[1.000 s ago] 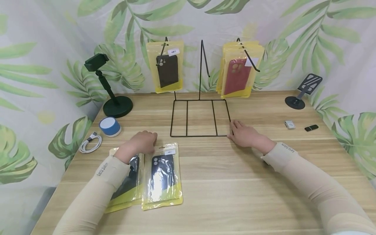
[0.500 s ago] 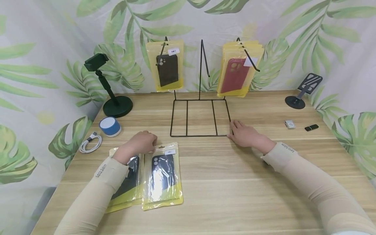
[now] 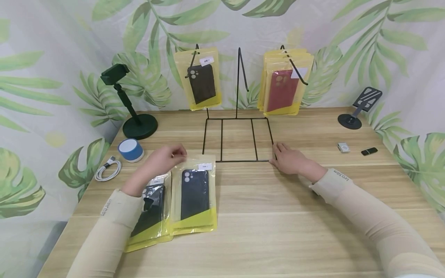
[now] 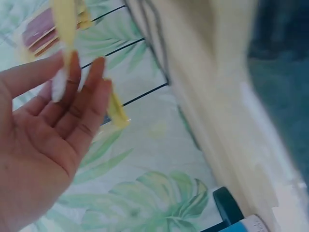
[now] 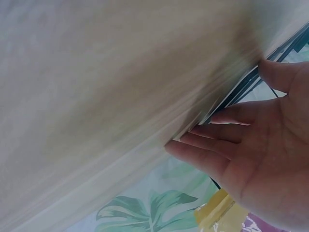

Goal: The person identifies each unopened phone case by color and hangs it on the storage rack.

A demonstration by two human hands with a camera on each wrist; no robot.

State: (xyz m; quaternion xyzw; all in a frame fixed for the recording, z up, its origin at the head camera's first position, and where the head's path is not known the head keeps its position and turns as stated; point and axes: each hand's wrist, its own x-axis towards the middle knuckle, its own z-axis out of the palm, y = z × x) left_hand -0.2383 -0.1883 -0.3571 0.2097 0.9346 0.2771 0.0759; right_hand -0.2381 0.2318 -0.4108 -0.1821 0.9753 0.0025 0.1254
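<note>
My left hand (image 3: pixel 163 159) pinches the top edge of a yellow-and-clear phone case package (image 3: pixel 194 193) between thumb and fingers. Its upper end is lifted off the table, and a dark phone case shows inside. Partly beneath it lies a second phone case package (image 3: pixel 150 212), also with a dark case. In the left wrist view the held package (image 4: pixel 66 24) appears nearly edge-on at the fingertips. My right hand (image 3: pixel 290 159) rests at the front right corner of a black wire display rack (image 3: pixel 238 161). In the right wrist view its fingers (image 5: pixel 207 154) are fairly straight against the rack and tabletop.
Hanging on the rack's left hook is a dark phone case package (image 3: pixel 203 83); red ones (image 3: pixel 281 90) fill the right hook. Leftward stand a green phone holder (image 3: pixel 140 126), blue speaker (image 3: pixel 130 150) and coiled white cable (image 3: pixel 107 170). Rightward are a grey stand (image 3: pixel 349 121) and two small gadgets.
My left hand has raised the top of the nearer package and shifted it away from me, uncovering more of the other one. The hanging dark package sways slightly. My right hand stays put.
</note>
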